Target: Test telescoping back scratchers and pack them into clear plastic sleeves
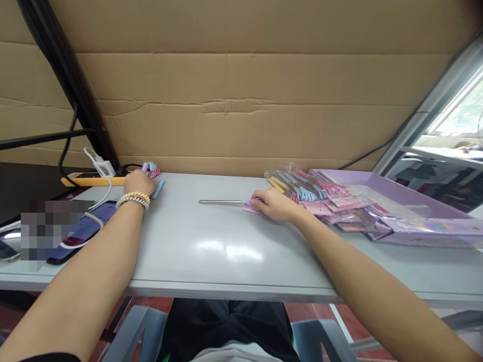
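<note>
The left hand (139, 182) curls shut round pastel coils (151, 170) at the far edge of the surface (211, 251); the right hand (277, 204) bends its fingers over a pink packet (252, 207) beside a thin metal rod (221, 202), pinching or merely pinning I cannot tell; the packet heap (320, 198) sits within reach.

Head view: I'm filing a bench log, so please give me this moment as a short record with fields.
Left hand: closed around small coloured pieces, purple, blue and pink, by the yellow power strip; beaded bracelets on the wrist.
Right hand: fingers rest on a pink packet, a thin metal rod sticking out to its left.
Right of it: pile of clear packets on and beside a purple tray.
Table: grey; phone with white cable at left.
Behind: cardboard wall.
</note>
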`<move>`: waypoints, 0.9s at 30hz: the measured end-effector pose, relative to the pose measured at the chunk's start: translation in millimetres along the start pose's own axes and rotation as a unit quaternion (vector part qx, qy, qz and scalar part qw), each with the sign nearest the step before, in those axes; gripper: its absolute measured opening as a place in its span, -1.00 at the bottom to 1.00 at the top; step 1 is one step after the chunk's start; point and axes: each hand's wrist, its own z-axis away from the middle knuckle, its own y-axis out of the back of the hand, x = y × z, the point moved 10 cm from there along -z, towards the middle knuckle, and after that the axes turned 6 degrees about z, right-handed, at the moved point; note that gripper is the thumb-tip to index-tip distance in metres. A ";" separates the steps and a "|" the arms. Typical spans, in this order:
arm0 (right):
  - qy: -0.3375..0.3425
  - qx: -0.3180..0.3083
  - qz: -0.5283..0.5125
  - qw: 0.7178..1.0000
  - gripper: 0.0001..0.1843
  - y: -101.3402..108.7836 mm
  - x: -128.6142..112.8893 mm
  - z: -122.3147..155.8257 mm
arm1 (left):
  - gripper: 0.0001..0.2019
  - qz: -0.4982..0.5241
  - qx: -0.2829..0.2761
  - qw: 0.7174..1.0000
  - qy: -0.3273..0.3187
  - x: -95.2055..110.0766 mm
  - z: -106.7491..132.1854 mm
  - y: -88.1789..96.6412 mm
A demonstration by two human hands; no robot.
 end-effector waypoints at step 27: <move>0.005 -0.004 -0.004 1.000 -0.79 -0.5 -0.5 0.1 | -0.54 -0.027 -0.056 0.998 0.015 -0.7 10.4 -5.6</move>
